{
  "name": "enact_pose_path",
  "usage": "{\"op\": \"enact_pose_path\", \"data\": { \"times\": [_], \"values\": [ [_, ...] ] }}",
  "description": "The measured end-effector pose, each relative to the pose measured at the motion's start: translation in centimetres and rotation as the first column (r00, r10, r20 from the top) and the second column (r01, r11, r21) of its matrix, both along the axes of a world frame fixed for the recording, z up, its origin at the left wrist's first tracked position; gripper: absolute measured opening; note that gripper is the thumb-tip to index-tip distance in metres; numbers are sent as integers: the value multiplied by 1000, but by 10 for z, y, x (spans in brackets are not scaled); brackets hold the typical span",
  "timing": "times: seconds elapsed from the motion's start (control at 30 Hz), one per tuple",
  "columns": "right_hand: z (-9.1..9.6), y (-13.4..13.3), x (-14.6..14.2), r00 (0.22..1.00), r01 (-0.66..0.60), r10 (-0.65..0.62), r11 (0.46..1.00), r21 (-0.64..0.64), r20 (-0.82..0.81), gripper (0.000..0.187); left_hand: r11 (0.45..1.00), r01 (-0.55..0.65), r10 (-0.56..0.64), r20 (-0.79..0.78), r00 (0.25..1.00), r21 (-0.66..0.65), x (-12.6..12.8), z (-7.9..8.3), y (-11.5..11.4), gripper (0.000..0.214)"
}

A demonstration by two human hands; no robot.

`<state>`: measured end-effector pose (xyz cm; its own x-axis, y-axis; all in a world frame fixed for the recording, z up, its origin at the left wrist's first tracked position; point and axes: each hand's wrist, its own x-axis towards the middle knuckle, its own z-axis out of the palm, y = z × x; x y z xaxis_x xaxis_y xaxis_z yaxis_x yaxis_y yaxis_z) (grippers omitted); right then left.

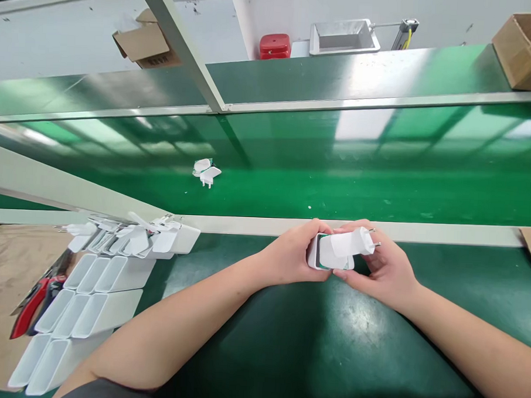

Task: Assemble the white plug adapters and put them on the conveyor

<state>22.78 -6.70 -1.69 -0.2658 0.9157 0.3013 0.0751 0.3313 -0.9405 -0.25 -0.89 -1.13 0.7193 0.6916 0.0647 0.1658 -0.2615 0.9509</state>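
The left hand (pixel 287 253) and right hand (pixel 383 268) hold a white plug adapter (pixel 345 247) between them, just in front of the green conveyor belt (pixel 380 192). Fingers of both hands close around it, the left cupping its hollow end, the right wrapping near the metal prongs (pixel 375 236). Left of the hands, white plastic casings (pixel 90 279) stand in rows; a second adapter (pixel 206 172) lies on the belt.

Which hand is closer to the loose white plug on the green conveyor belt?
Left. The left hand is below and right of the loose white plug; the right hand is farther right, past the held adapter.
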Motion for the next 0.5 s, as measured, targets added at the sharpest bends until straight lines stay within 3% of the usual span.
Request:
{"op": "enact_pose_path", "data": {
  "times": [0.23, 0.5],
  "values": [
    [-2, 1, 1, 998, -24, 20, 998, -58, -66, 51, 999, -50, 49, -15, 999, -13, 0, 3, -2, 51],
    [-3, 0, 0, 1000, -3, 3, 999, 32, 0, 54, 998, -58, 59, -41, 997, 10, 1, 3, -2, 52]
  ]
}}
